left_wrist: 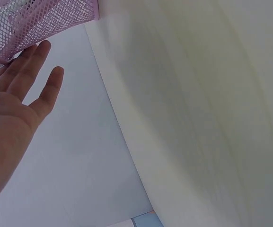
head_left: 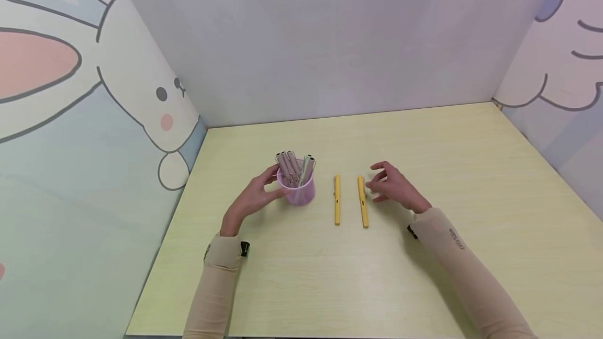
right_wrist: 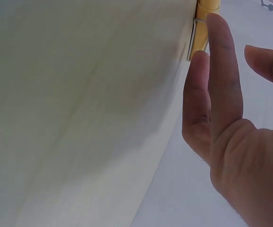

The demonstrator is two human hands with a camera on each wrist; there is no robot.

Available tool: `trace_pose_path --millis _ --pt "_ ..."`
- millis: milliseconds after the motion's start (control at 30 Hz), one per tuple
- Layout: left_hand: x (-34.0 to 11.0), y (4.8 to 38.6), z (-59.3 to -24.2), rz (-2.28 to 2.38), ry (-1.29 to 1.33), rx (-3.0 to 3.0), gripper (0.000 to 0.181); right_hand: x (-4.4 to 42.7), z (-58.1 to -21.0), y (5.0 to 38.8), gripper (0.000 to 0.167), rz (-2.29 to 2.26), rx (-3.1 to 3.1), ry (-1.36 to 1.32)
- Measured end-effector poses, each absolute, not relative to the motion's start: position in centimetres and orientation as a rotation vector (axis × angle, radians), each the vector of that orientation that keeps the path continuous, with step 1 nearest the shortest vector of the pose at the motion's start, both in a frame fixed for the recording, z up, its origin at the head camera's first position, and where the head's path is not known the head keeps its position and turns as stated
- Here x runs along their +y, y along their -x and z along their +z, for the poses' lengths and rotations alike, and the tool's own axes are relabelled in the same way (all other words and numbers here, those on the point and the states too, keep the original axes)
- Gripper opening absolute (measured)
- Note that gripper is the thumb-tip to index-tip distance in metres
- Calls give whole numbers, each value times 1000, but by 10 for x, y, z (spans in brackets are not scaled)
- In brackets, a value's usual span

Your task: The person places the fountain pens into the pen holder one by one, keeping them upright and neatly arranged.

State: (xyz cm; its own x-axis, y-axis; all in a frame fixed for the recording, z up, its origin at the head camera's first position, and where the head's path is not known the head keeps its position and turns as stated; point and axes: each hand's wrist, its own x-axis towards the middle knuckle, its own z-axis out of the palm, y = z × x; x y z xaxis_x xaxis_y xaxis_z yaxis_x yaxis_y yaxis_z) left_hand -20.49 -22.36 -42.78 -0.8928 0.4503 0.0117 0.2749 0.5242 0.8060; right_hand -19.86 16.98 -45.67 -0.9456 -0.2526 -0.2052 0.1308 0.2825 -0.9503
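Note:
A pink mesh pen holder [head_left: 301,196] stands on the table with several mauve-grey pens [head_left: 288,167] and a pale green pen [head_left: 303,171] in it. My left hand [head_left: 254,196] holds its left side, thumb at the front and fingers behind. In the left wrist view, fingertips [left_wrist: 44,47] lie against the mesh. Two capped yellow pens lie lengthwise right of the holder: a left pen [head_left: 337,200] and a right pen [head_left: 363,202]. Beside the right one hovers my right hand [head_left: 393,186], fingers spread and nothing held. The right wrist view shows that pen's wire clip end [right_wrist: 200,33] beyond a fingertip.
The pale wood-grain table [head_left: 301,286] meets a plain light wall [head_left: 320,41] at the back. Side panels with cartoon drawings, a left panel [head_left: 70,213] and a right panel [head_left: 532,56], flank it. Small black clips show at both sleeve cuffs.

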Motion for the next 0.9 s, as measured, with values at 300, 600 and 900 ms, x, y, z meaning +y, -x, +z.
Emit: trace_pose_path --millis 300,600,900 --pt "-225 204 -428 1318 -641 2559 80 166 -455 198 65 -1667 2240 78" --pt "-224 206 -429 1310 -639 2566 80 163 -454 198 63 -1642 2242 68" --pt "-224 206 -429 1300 -632 2570 80 158 -455 198 62 -1628 2250 62"
